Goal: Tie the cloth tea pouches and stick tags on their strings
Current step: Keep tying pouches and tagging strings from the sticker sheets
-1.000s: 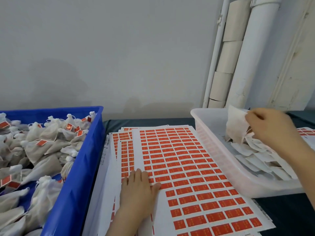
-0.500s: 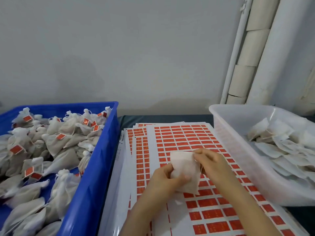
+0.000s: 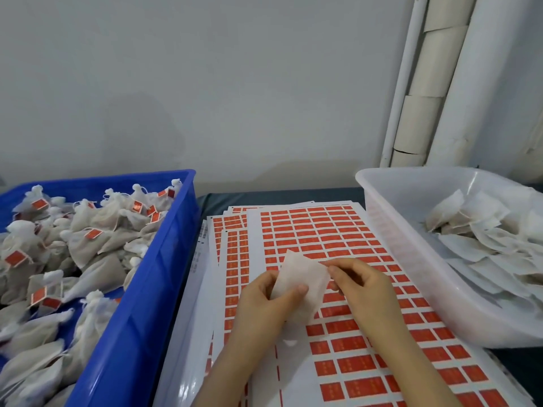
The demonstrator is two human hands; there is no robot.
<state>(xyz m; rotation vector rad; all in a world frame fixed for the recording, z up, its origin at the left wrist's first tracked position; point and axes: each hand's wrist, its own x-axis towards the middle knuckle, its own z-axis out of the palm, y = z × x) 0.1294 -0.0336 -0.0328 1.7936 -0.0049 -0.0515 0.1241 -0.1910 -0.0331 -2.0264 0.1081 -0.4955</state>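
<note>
A flat white cloth tea pouch (image 3: 302, 274) is held between both hands above the sheets of red tags (image 3: 332, 239). My left hand (image 3: 264, 301) grips its lower left side, thumb across the cloth. My right hand (image 3: 361, 284) pinches the pouch's upper right edge. Untied flat pouches (image 3: 482, 236) fill the clear white tub (image 3: 390, 218) on the right. Tied pouches with red tags (image 3: 88, 230) lie heaped in the blue crate (image 3: 152, 277) on the left.
The tag sheets lie stacked on a dark table (image 3: 279, 196) between the two bins. A grey wall stands behind, with white pipes (image 3: 458, 83) and cardboard rolls (image 3: 420, 121) in the right corner.
One second ago my right hand was taking a pouch from the white tub while my left lay flat on the sheets. Both hands now hold that pouch in the middle.
</note>
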